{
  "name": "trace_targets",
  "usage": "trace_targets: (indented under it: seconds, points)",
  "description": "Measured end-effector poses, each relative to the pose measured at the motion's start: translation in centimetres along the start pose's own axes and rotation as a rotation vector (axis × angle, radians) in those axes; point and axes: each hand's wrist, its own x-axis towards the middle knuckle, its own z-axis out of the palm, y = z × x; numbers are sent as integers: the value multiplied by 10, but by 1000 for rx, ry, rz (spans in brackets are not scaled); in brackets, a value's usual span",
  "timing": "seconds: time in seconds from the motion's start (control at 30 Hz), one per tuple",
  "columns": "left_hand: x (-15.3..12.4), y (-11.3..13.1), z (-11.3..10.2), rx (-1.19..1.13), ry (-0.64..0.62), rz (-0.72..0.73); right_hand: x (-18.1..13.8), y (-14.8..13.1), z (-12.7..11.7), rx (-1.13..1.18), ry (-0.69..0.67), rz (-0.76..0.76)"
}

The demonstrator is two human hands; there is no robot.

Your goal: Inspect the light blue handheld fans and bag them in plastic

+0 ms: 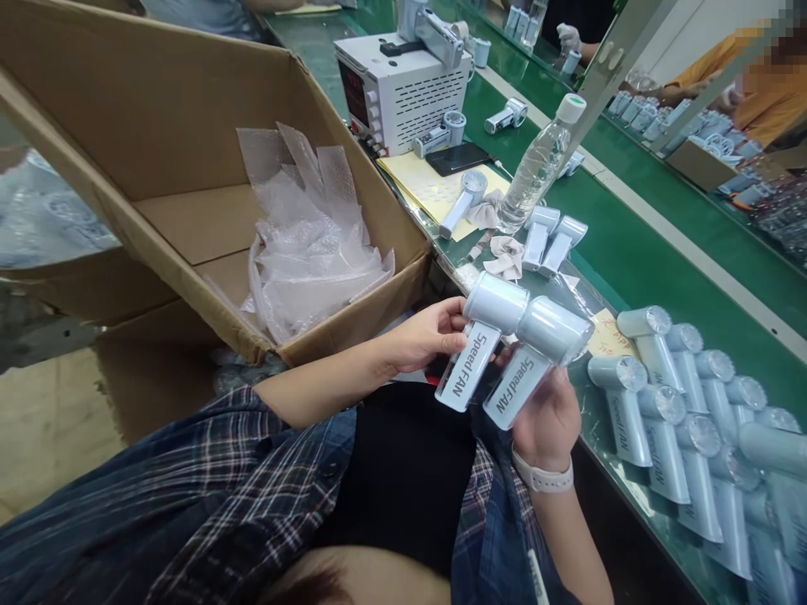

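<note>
Two pale blue handheld fans, both lettered "Speed FAN", are held side by side above my lap. My left hand (435, 334) is closed round the left fan (470, 357), its thumb against the handle edge. In my right hand (550, 410), closed as well, is the right fan (522, 382), gripped from behind along its handle. The heads of the two fans touch or nearly touch. Both seem wrapped in clear film. Some of my fingers are hidden behind the handles. A pale band circles my right wrist.
An open cardboard box (208, 206) with bubble-wrap bags (308, 277) stands left. Rows of fans (687, 420) lie on the right. A water bottle (535, 172), phone (459, 157) and white power supply (409, 92) stand beyond. Co-workers sit across the green belt (656, 244).
</note>
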Motion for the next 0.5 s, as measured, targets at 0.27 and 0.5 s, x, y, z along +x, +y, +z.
trace_targets:
  seconds: [0.27,0.5]
  points:
    - [4,-4,-1,123,85,13,4,9,-1,-36,86,141]
    - [3,-8,-1,119,109,-41,6,14,-3,-16,143,238]
